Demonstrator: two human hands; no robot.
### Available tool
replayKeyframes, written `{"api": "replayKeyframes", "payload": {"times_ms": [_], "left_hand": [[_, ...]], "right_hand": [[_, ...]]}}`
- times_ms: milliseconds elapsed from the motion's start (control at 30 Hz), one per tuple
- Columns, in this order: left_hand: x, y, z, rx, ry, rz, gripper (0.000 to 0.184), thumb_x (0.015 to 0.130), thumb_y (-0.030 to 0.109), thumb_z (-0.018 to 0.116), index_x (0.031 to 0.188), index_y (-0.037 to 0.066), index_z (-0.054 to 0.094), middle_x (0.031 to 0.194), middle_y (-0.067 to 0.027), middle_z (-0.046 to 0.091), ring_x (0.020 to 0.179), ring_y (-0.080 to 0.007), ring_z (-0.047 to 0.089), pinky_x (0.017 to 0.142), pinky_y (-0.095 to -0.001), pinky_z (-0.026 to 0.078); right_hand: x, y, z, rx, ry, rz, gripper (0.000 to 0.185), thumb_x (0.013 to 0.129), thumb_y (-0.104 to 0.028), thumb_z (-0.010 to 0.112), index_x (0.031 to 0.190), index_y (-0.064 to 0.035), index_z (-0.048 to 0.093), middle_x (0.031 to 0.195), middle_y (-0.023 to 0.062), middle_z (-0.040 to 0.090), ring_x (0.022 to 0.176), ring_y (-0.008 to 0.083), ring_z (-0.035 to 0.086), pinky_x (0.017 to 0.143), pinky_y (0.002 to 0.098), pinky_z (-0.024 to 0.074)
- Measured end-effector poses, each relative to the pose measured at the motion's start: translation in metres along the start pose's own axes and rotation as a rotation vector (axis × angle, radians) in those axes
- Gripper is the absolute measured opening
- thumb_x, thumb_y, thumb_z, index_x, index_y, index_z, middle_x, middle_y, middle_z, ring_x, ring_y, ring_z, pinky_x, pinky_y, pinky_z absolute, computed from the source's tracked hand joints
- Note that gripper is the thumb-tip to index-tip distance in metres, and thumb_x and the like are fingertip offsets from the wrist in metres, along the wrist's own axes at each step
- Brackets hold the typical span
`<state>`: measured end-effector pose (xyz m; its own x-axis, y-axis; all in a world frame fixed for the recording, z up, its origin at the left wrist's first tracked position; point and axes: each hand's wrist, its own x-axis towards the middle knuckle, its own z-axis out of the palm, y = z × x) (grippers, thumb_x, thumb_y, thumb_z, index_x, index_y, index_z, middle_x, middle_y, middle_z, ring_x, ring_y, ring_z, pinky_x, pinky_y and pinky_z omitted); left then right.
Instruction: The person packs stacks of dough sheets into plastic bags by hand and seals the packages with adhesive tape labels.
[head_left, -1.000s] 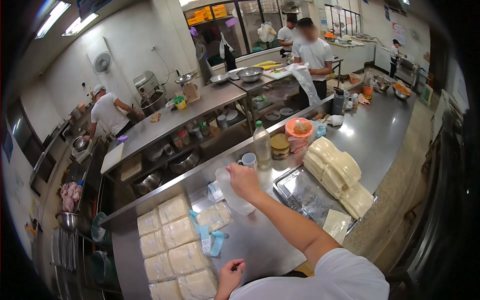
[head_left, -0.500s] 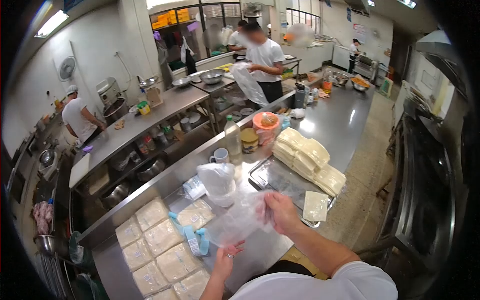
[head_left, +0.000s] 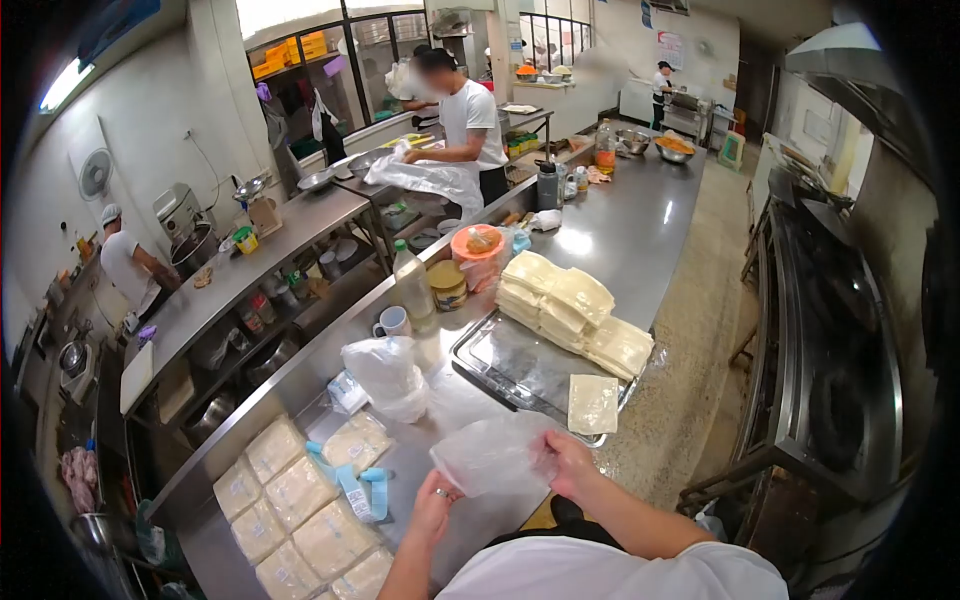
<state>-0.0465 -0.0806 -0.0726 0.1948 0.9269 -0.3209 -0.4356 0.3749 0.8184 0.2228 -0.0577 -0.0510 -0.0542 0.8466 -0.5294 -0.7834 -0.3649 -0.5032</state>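
Observation:
A clear plastic bag (head_left: pixel 490 455) is stretched between my two hands above the steel table. My left hand (head_left: pixel 434 503), with a ring on one finger, pinches the bag's lower left edge. Fingers of my right hand (head_left: pixel 568 464) are closed on its right side. Left of the hands lie flat sealed packs (head_left: pixel 300 483) in rows, with a blue label strip (head_left: pixel 362 492) across one. A bunch of white plastic bags (head_left: pixel 385 378) stands just beyond. Behind my right hand, a single pale flat sheet (head_left: pixel 594 404) rests on the metal tray (head_left: pixel 480 352).
Stacks of pale flat sheets (head_left: pixel 570 310) sit at the tray's far side. A bottle (head_left: pixel 412 285), a mug (head_left: pixel 393 321), a yellow tin (head_left: pixel 447 285) and a pink container (head_left: pixel 479 255) line the table's left edge. A co-worker (head_left: pixel 470 125) handles plastic across the table.
My left hand has gone from spread fingers below the bag to gripping its edge. The bag is now spread flatter between both hands. The whole view has shifted.

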Motion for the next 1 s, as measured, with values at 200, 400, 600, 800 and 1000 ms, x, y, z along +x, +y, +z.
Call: {"api": "replayKeyframes", "payload": {"times_ms": [200,400,600,800,1000], "left_hand": [[0.020,-0.044,0.049,0.163,0.001,-0.088,0.046,0.100,0.030,0.066,0.136,0.003,0.057,0.128,-0.0069,0.060,0.114,-0.0161,0.056,0.097,-0.0345,0.047],[0.050,-0.049,0.069,0.280,0.226,-0.026,0.027,0.100,0.032,0.066,0.099,0.006,0.068,0.089,-0.0001,0.064,0.082,-0.0123,0.058,0.073,-0.0308,0.047],[0.077,-0.015,0.129,0.477,0.505,0.038,0.023,0.100,0.025,0.067,0.088,0.005,0.064,0.074,0.0032,0.055,0.065,-0.0064,0.047,0.061,-0.0243,0.040],[0.100,-0.014,0.172,0.472,0.442,0.359,0.021,0.092,0.000,0.069,0.112,0.002,0.061,0.080,0.0025,0.056,0.064,-0.0049,0.047,0.052,-0.0211,0.036],[0.096,0.001,0.188,0.304,0.499,0.326,0.041,0.089,-0.006,0.070,0.128,0.000,0.063,0.093,0.0002,0.062,0.068,-0.0044,0.052,0.053,-0.0185,0.037]], "right_hand": [[0.033,-0.014,-0.009,0.032,-0.069,0.078,0.018,0.105,-0.019,0.052,0.106,-0.0055,0.064,0.091,0.0072,0.067,0.080,0.0232,0.066,0.075,0.0400,0.0575],[0.066,-0.066,-0.056,-0.346,-0.067,-0.019,0.017,0.103,-0.018,0.057,0.106,-0.0036,0.066,0.095,0.0081,0.069,0.082,0.0200,0.066,0.076,0.0367,0.0573],[0.147,-0.168,-0.136,-1.395,0.108,-0.705,0.061,0.086,-0.032,0.079,0.133,0.0005,0.058,0.131,0.0203,0.059,0.120,0.0307,0.057,0.099,0.0464,0.0495],[0.191,-0.269,-0.153,-2.147,0.322,-0.621,0.092,0.079,-0.045,0.080,0.148,-0.0005,0.040,0.154,0.0305,0.032,0.140,0.0493,0.034,0.113,0.0537,0.0369],[0.204,-0.260,-0.154,-2.332,0.130,-0.602,0.066,0.088,-0.025,0.065,0.142,0.0062,0.043,0.149,0.0355,0.038,0.136,0.0558,0.040,0.108,0.0594,0.0397]]}}
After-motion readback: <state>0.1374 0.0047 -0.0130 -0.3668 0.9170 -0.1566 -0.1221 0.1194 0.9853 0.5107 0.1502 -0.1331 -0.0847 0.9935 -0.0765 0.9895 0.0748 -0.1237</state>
